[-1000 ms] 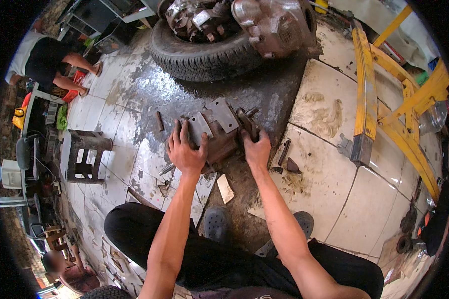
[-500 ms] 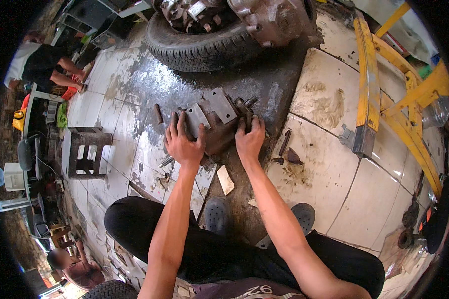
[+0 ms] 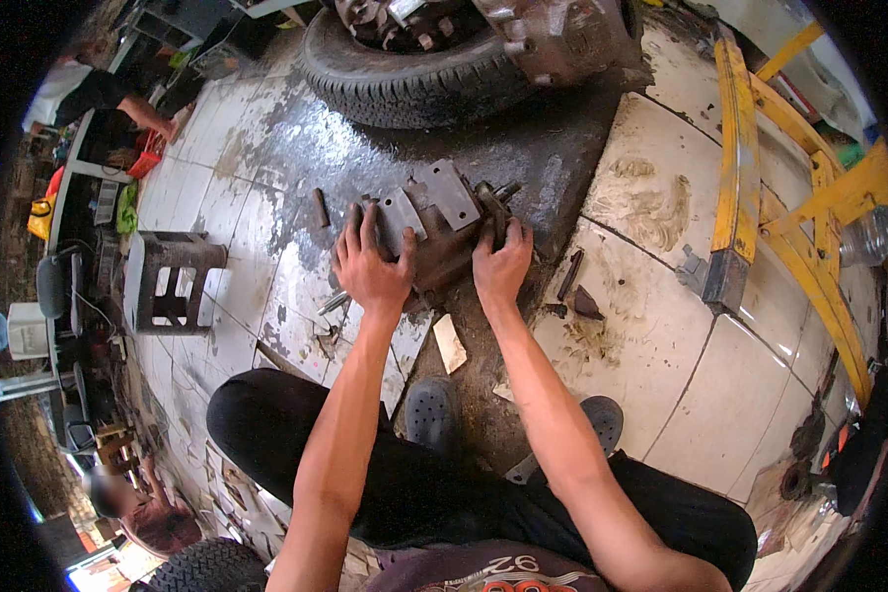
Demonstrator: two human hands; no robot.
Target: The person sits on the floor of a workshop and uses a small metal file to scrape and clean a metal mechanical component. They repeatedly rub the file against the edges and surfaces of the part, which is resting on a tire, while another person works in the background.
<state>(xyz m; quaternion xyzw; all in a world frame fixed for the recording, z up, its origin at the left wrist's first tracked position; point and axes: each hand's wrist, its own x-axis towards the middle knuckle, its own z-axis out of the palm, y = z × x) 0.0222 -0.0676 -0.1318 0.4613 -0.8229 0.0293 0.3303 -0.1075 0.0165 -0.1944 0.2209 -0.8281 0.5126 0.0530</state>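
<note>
On the greasy floor in front of me rests a dark, oily metal housing [image 3: 446, 255]. Two flat grey faces with holes, a left one [image 3: 402, 215] and a right one [image 3: 453, 195], show on its upper side. My left hand [image 3: 373, 271] is wrapped round its left end, thumb toward the middle. At the other end my right hand [image 3: 501, 264] grips near a short shaft [image 3: 508, 189] that sticks out to the upper right. The undersides of both hands' grips are hidden. A thin metal rod [image 3: 333, 302] pokes out beside my left hand.
A tyre [image 3: 414, 99] with a large metal casing [image 3: 567, 44] on it lies ahead. A yellow steel frame [image 3: 735, 178] stands at the right, a dark plastic stool [image 3: 173, 283] at the left. Loose metal scraps [image 3: 584, 304] lie on the tiles. Two other people are at the left.
The view has shifted slightly, so the whole scene sits a little differently. Both hands keep their hold on the metal housing, which shows no clear movement on the floor.
</note>
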